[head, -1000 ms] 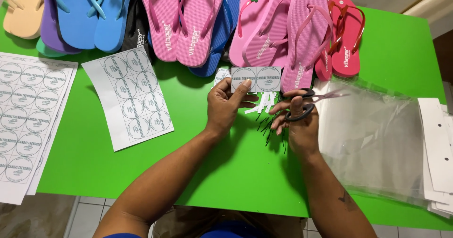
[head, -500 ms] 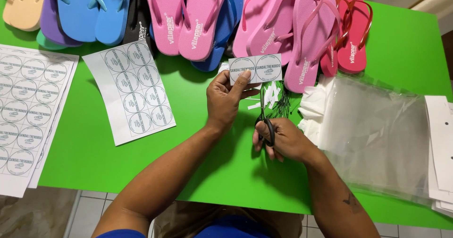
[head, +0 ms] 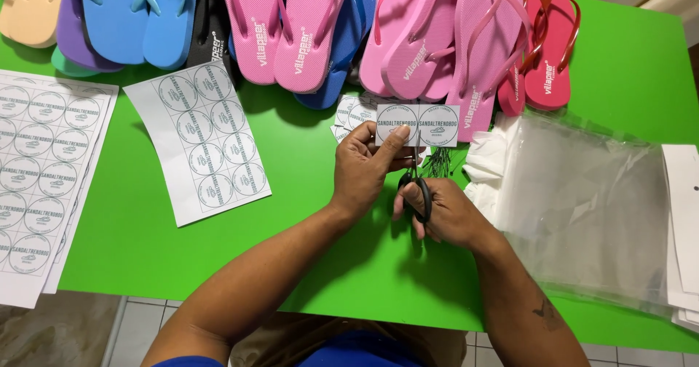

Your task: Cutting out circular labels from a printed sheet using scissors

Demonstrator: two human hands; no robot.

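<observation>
Paper strip of two round printed labels [head: 417, 125] is being held up above the green counter [head: 306, 214], just in front of the row of sandals. The left hand [head: 371, 167] is pinching its left end, thumb on the front face and fingers behind, closed firmly on the paper. The right hand [head: 444, 210] is gripping black-handled scissors [head: 419, 185], fingers through the loops; the blades are pointing up at the strip's lower edge between the two circles, and how far they are parted cannot be told.

Risks from this position, as a judgement:

- Blades are entering close to the left thumb. A quick closing stroke could be nicking the thumb tip.
- The strip is supported at one end only. The free right half could be flexing away from the blades, sending the cut off-line and into a printed circle.
- The cut-off label could be dropping among the small stack of cut labels [head: 353, 112] or the bundle of thin black ties [head: 439, 164] lying just beneath, or sliding under the pink rubber flip-flops [head: 429, 39].
- The loose clear plastic bags [head: 582, 207] are lying just beside the right wrist; a sweeping elbow could be dragging them off the counter.

White uncut label sheets [head: 204, 148] are lying well apart on the left, outside the cutting area.
</observation>
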